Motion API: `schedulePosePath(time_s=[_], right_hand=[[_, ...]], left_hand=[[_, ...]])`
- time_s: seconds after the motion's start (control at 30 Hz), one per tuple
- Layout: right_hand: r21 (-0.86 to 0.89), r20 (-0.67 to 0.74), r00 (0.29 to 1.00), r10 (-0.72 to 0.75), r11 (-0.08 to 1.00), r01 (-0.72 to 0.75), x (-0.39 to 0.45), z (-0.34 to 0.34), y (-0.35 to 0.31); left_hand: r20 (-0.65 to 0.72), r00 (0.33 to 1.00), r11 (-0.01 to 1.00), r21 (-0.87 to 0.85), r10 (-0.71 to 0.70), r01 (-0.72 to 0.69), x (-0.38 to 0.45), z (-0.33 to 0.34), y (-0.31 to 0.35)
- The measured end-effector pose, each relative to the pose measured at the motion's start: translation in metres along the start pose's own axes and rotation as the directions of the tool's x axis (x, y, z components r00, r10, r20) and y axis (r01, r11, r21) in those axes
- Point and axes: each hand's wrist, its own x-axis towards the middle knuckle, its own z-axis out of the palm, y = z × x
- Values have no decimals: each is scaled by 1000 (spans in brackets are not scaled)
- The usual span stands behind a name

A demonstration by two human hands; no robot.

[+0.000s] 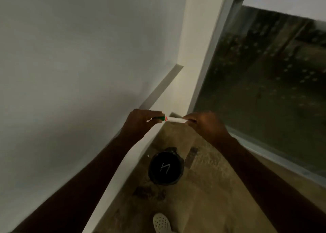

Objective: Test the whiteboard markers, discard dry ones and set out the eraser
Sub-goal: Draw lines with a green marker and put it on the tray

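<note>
Hands first, from the head view. Left hand (141, 120) curled round the green cap end of the whiteboard marker (173, 119), fingers wrapped over it, thumb on top. Right hand (202, 125) pinching the far end of the white barrel, fingertips closed on it. Marker held level between the two, in the air beside the lower edge of the whiteboard (70, 74), above the floor (202, 188). Cap seemingly seated on the barrel or just at the join; cannot tell whether being pulled off or pushed on. Neither hand slack; both clenched on the one pen.

Below, standing on the floor against the wall: black bin (165, 167), a couple of pale sticks lying inside, likely discarded markers. White shoe (161, 223) at the bottom edge of the floor. Glass panel (264, 74) off to the right. No eraser visible anywhere.

Risks, as judgement only: a sharp tug on a tight cap, and cap or barrel slipping free and dropping to the floor rather than into the bin. Bare tip brushing fingers and inking them. Dim light, so a faint test stroke easily misread as dry.
</note>
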Motion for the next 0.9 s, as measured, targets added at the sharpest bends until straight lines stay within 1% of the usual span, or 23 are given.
schedulePosePath(time_s=[0.07, 0.17, 0.27, 0.37, 0.43, 0.53, 0.67, 0.77, 0.9], right_hand=[[-96, 90, 996, 26, 995, -17, 1, 27, 15], [-172, 197, 980, 23, 985, 11, 0, 70, 36], [-195, 303, 952, 50, 981, 10, -5, 116, 55], [-165, 359, 930, 81, 986, -22, -12, 155, 73], [-149, 371, 924, 91, 988, -38, -16, 176, 84], [-111, 342, 934, 102, 991, -68, -19, 204, 99], [-96, 290, 955, 68, 995, -41, -20, 247, 122], [-69, 272, 960, 64, 997, -47, -16, 273, 134], [-80, 331, 939, 95, 994, -72, -8, 297, 146]], left_hand=[[73, 996, 999, 6, -53, 53, -11, 25, -21], [168, 976, 990, 63, -136, 127, -31, 58, -47], [232, 950, 972, 152, -209, 177, -56, 89, -65], [253, 942, 964, 206, -221, 171, -76, 119, -82], [278, 929, 958, 214, -244, 188, -82, 137, -93], [307, 918, 958, 209, -253, 194, -92, 161, -112], [293, 920, 958, 203, -259, 205, -105, 197, -140], [266, 920, 953, 178, -288, 247, -111, 220, -161], [221, 932, 955, 133, -289, 265, -117, 238, -177]])
